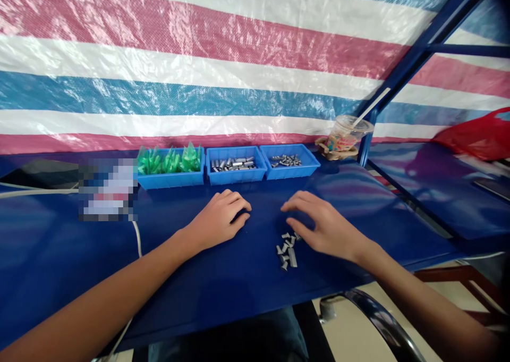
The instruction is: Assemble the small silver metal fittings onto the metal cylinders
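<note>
A blurred, pixelated patch [107, 189] on the left of the blue table [59, 255] hides whatever lies there. The lower edge cuts off both forearms, and the right edge crops a red bag [476, 133]. The dark shape at the far left of the table cannot be identified. The individual form of the small metal parts is too fine to resolve.

The left hand [219, 218] lies palm down on the table with its fingers loosely curled. It holds nothing visible; whether anything sits under the palm cannot be told. The right hand [322, 224] also faces palm down, fingers spread and slightly bent, holding nothing. Its thumb side lies just beside, possibly touching, a small pile of grey metal pieces [287, 249] on the table, in front of and between the two hands.

Three blue trays stand in a row at the back of the table, touching side by side:
- The left tray [170, 179] holds green plastic parts [171, 160].
- The middle tray [236, 176] holds grey metal pieces.
- The right tray [292, 170] holds a smaller amount of similar pieces.

To the right of the trays, a clear plastic cup [346, 133] with a straw stands beside a blue frame post [364, 144]. A white cable [137, 234] runs across the table near the left forearm. A striped tarpaulin [199, 59] closes the background. A chair frame [378, 314] shows below the table edge.
</note>
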Motion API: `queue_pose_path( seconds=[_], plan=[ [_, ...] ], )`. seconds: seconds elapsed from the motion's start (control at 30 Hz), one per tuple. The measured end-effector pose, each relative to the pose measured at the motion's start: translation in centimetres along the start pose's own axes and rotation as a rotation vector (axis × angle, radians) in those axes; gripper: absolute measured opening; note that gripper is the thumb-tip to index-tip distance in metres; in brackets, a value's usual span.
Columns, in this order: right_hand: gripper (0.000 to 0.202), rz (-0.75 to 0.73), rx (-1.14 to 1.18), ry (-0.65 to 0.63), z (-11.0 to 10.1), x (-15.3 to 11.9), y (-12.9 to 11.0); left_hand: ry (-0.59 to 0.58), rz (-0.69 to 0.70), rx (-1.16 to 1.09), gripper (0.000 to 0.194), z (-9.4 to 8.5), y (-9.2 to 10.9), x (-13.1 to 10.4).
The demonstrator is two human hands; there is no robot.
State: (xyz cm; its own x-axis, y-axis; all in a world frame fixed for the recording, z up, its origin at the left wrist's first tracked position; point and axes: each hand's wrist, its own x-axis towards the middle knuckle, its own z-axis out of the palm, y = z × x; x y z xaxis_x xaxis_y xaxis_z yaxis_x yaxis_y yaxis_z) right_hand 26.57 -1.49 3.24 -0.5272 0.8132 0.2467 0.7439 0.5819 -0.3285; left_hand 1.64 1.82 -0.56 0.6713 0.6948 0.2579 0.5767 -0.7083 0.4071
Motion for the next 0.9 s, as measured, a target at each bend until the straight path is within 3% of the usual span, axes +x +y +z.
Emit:
queue_pose_path(
  seconds=[0.1,0.23,0.43,0.57,0.67,0.77,0.9],
  plan=[
    [0.018,0.053,0.003,-0.104,0.8,-2.0,-0.6,0.001,-0.005,0.009,0.016,0.1,0.0,0.0],
    [0.012,0.069,0.006,-0.110,1.8,-1.9,-0.5,0.018,-0.008,0.026,0.016,0.0,0.0,0.1],
    [0.004,0.014,0.174,0.043,2.9,1.7,-0.3,0.076,-0.043,-0.039,0.015,-0.1,0.1,0.2],
    [0.010,0.013,0.421,0.267,3.4,6.5,-0.8,0.236,-0.206,-0.195,0.019,0.1,-0.5,0.4],
    [0.019,0.016,0.505,0.338,3.7,9.4,-1.6,0.296,-0.295,-0.284,0.018,0.1,-1.0,0.5],
    [0.017,0.043,0.568,0.351,4.3,9.9,-2.5,0.278,-0.303,-0.339,0.018,-0.1,-1.1,0.5],
    [0.010,0.063,0.704,0.288,5.6,8.1,-3.2,0.231,-0.265,-0.436,0.024,-0.5,-0.7,0.3]
  ],
)
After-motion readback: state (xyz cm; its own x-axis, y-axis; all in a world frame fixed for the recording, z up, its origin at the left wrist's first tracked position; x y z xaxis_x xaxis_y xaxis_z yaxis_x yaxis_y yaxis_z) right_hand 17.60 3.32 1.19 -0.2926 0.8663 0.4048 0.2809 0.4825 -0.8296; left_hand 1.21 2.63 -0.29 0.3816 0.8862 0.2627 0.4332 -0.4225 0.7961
